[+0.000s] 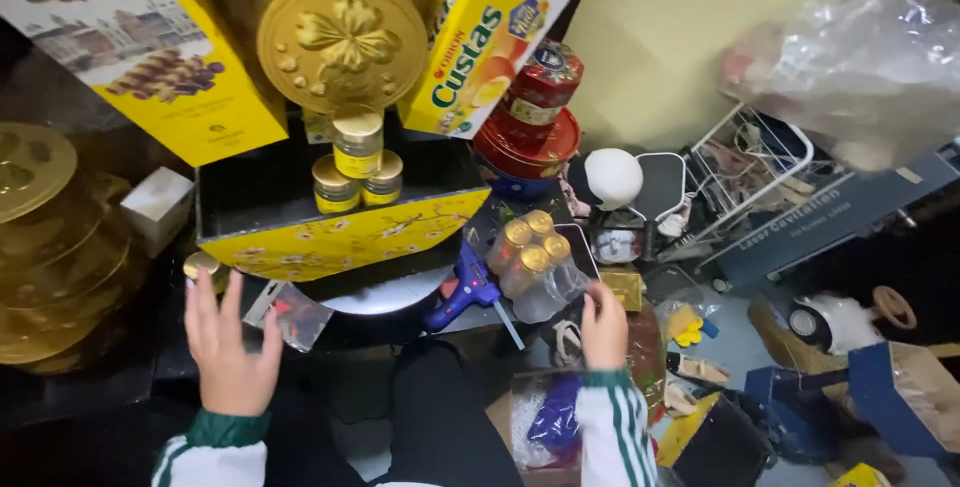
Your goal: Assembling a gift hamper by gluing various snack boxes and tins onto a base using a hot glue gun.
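Lower left of frame: left hand (230, 347) fingers spread, holding nothing, just beside a small plastic packet (297, 313). Centre right: right hand (604, 327) closed on the clear bag of gold-lidded jars (530, 262). Risk: thin bag may slip; the jars could strike the blue glue gun (468, 290).

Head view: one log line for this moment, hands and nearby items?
left hand: open, empty, near small plastic bag | right hand: touching clear pack of gold-lidded jars | blue glue gun: between hands, untouched
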